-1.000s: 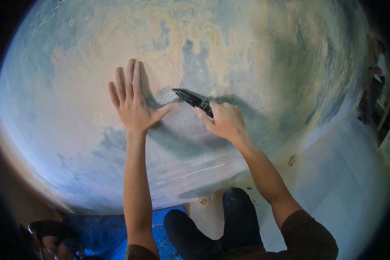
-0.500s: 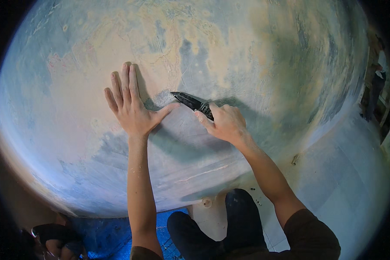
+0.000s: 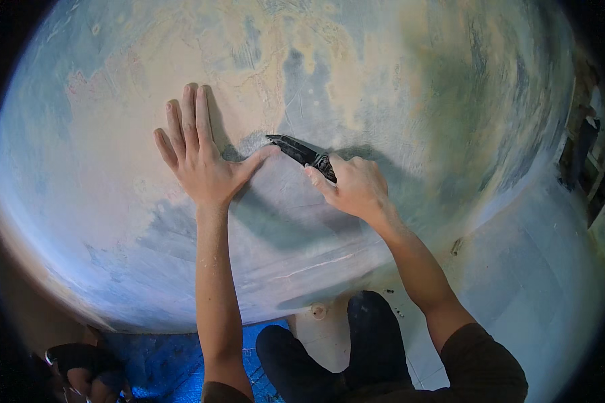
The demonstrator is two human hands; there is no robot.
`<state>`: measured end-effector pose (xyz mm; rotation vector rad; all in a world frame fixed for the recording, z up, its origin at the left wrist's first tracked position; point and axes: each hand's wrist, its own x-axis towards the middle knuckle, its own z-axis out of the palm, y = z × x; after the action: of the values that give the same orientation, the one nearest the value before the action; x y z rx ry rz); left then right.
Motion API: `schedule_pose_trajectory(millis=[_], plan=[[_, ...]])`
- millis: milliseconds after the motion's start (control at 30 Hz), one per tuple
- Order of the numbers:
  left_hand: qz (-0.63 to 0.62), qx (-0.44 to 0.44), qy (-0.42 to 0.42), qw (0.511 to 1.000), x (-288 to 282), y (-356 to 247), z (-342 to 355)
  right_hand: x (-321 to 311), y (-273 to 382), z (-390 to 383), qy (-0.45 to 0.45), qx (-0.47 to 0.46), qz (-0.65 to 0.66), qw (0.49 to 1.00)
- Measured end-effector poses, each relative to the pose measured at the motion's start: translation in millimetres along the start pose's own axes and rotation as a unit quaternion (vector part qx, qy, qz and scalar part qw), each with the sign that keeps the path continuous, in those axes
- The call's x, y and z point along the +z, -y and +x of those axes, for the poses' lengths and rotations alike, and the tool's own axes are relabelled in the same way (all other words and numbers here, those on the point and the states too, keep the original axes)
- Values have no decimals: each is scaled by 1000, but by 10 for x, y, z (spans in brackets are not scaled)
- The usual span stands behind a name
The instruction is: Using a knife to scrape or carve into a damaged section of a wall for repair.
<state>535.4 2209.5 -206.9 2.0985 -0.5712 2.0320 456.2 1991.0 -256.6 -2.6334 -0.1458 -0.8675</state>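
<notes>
A large curved surface (image 3: pixel 134 154), mottled in blue, cream, green and grey, fills most of the head view. My left hand (image 3: pixel 205 168) lies flat on it, fingers stretched upward and thumb pointing right. In my right hand (image 3: pixel 356 187) is a black knife (image 3: pixel 296 150), its handle wrapped by the fingers. The blade points up and left, with its tip against or close to the surface, just above my left thumb tip. A scuffed grey patch lies beside the tip. Part of the handle is hidden inside my right hand.
My dark-trousered knees (image 3: pixel 370 329) are below the surface's lower edge. A blue sheet (image 3: pixel 161 363) covers the floor at lower left, where another person (image 3: pixel 91 369) in dark clothing is partly seen. Pale floor (image 3: pixel 517 316) extends at right; dark clutter (image 3: pixel 585 154) stands at the far right.
My left hand sits slightly higher and further left in the view. The knife blade has turned a little and its tip has shifted slightly up and right.
</notes>
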Motion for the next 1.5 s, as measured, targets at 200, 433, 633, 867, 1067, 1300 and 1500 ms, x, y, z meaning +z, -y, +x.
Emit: schedule_pose_trajectory(millis=[200,433,633,867,1067,1300,1500], plan=[[13,-11,4,1000,29,-2,9,8,-11,21,-20,-16,-5,1000],[16,-22,9,1000,34,-10,3,48,-27,33,-33,-30,2,999],[7,-17,7,1000,43,3,3,64,-14,16,-38,-20,7,999],[-5,-11,-3,1000,38,-5,20,149,-7,-7,-45,-16,24,999],[7,-21,4,1000,22,-14,40,264,32,-29,-81,-13,23,996],[12,-23,23,999,16,-7,34,341,71,-50,-91,-5,41,995],[-64,-68,34,995,-17,-76,-117,365,73,-56,-103,-2,39,994]])
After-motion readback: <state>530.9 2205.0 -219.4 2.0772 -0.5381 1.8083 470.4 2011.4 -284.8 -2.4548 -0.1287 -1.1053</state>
